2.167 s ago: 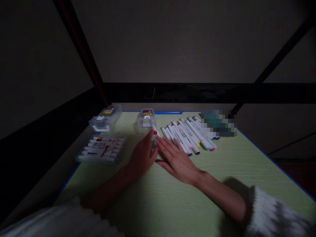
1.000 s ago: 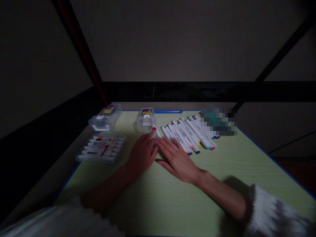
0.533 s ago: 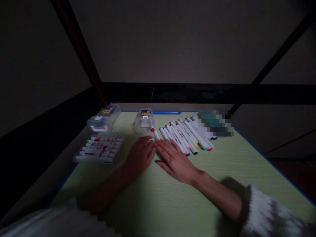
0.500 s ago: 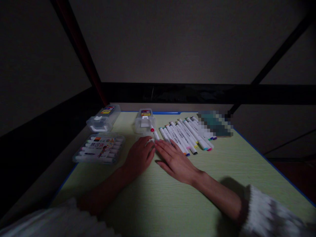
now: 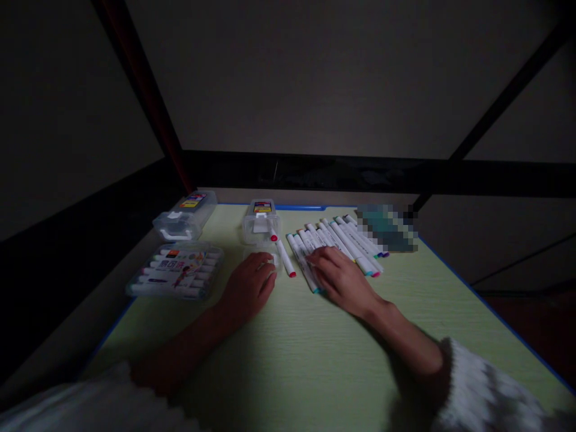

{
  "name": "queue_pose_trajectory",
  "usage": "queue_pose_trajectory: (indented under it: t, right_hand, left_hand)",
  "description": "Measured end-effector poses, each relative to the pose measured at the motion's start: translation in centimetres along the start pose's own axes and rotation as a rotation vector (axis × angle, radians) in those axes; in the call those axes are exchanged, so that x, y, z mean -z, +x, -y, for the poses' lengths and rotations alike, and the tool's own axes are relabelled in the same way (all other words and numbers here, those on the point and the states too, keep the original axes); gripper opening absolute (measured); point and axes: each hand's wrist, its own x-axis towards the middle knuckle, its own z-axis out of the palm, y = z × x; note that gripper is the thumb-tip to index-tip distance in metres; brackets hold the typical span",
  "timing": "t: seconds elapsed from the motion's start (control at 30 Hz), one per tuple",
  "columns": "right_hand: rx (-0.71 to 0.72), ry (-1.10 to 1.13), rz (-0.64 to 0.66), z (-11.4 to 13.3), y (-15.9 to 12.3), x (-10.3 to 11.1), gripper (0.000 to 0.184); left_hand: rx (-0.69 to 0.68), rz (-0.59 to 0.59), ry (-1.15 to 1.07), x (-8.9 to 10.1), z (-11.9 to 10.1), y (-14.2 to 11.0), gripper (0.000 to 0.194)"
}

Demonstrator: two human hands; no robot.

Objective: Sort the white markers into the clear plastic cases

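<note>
The room is lying in dim light, so much of the scene is hard to read. The left hand (image 5: 249, 287) is resting palm down on the pale green desk (image 5: 288, 360), its fingertips touching a small clear lid or tray (image 5: 265, 259) whose edges are barely showing; the fingers are lying loosely curved, and I cannot tell whether they are gripping it. The right hand (image 5: 344, 279) is lying over the near ends of a row of white markers (image 5: 335, 243), fingers bent down onto them and covering several caps, so whether it is pinching one marker or only pressing on the row is not visible. Between the two hands, a single marker with red ends (image 5: 282, 252) is lying apart from the row, its far end leaning at the open clear box (image 5: 260, 220) standing just behind it. At the left, a closed clear case full of markers (image 5: 176, 271) is sitting near the desk edge, with another clear box (image 5: 183, 215) beyond it. A blurred, pixelated patch (image 5: 387, 227) is hiding whatever is lying past the far end of the row. Both sleeves are cut off by the bottom of the view.
</note>
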Motion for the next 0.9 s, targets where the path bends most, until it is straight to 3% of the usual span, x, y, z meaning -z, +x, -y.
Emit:
queue_pose_trajectory:
  t: [0.17, 0.3, 0.43, 0.63, 0.9]
  right_hand:
    - [-0.109, -0.062, 0.019, -4.2, -1.2, 1.6, 0.022]
    - [-0.148, -0.100, 0.082, -5.5, -1.7, 2.5, 0.021]
    - [-0.121, -0.093, 0.168, -5.3, -1.7, 2.9, 0.020]
    - [-0.136, 0.127, 0.193, -4.4, -1.5, 2.6, 0.014]
    - [-0.086, 0.222, 0.260, -3.5, -1.4, 2.4, 0.029]
  left_hand:
    - [0.003, -0.012, -0.020, 0.2, -0.1, 0.0, 0.013]
    - [0.023, 0.003, -0.012, 0.4, -0.2, 0.1, 0.015]
    - [0.016, 0.006, -0.022, 0.3, -0.1, -0.1, 0.014]
    - [0.037, 0.032, -0.027, 0.2, 0.0, -0.2, 0.013]
    - [0.017, 0.021, -0.033, 0.3, -0.2, -0.2, 0.013]
